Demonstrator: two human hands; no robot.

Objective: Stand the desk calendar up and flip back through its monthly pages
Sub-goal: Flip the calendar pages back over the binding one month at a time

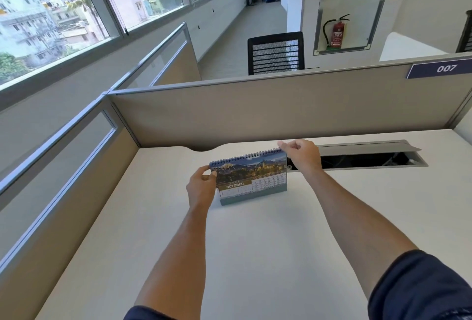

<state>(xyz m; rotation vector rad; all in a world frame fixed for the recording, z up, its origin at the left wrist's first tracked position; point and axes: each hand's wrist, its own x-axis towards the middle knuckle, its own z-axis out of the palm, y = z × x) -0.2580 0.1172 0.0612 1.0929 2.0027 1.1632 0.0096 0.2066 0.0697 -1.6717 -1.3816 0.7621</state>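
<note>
A spiral-bound desk calendar [251, 179] stands upright on the white desk [255, 243], showing an October page with a mountain and town photo. My left hand [201, 186] grips the calendar's left edge, thumb on the front near the top corner. My right hand [301, 156] pinches the top right corner at the spiral binding. The calendar's back side is hidden.
An open grey cable tray [367, 158] is set in the desk behind the calendar, to the right. Beige partition panels [281, 110] wall the desk at the back and left. A black mesh chair [275, 54] stands beyond the partition.
</note>
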